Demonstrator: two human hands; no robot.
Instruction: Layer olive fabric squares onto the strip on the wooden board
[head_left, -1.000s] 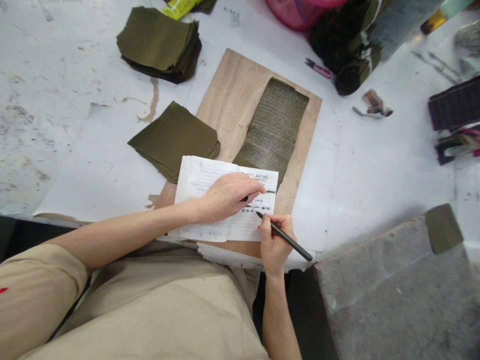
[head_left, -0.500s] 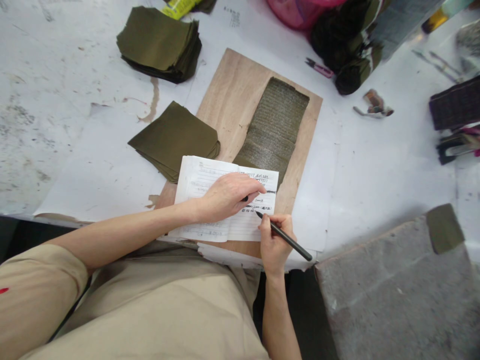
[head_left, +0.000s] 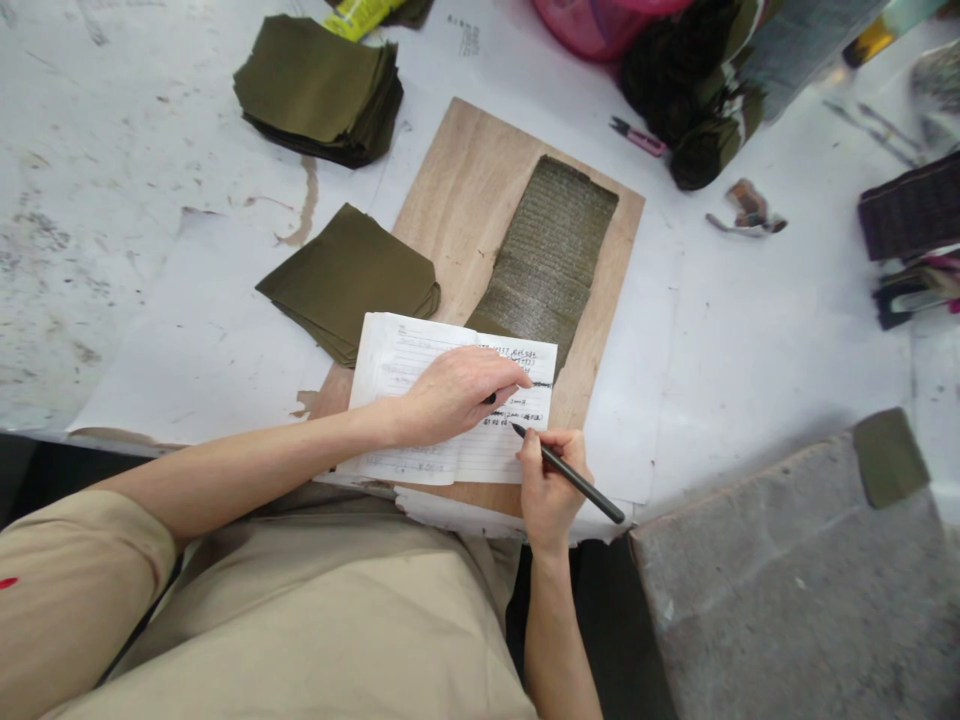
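An open lined notebook (head_left: pixel 491 464) with handwriting on its right page lies at the table's front edge. My right hand (head_left: pixel 551 500) grips a black pen (head_left: pixel 583 485), its tip at a line of writing on that page. Across the notebook's middle rests my left hand (head_left: pixel 457 392), fingers curled with the index finger stretched towards the right. A small black end, seemingly a pen cap (head_left: pixel 489 398), shows beneath those fingers; the rest of it is hidden. The notebook partly covers a wooden board (head_left: pixel 457 180) and a dark olive textured strip (head_left: pixel 559 220).
Olive fabric pieces (head_left: pixel 349 275) lie left of the board, and a thicker stack (head_left: pixel 319 85) sits behind them. Pink thread snips (head_left: pixel 637 135), dark yarn bundles (head_left: pixel 686 90) and a pink basket (head_left: pixel 600 25) are at the back. A grey padded surface (head_left: pixel 795 590) stands at right.
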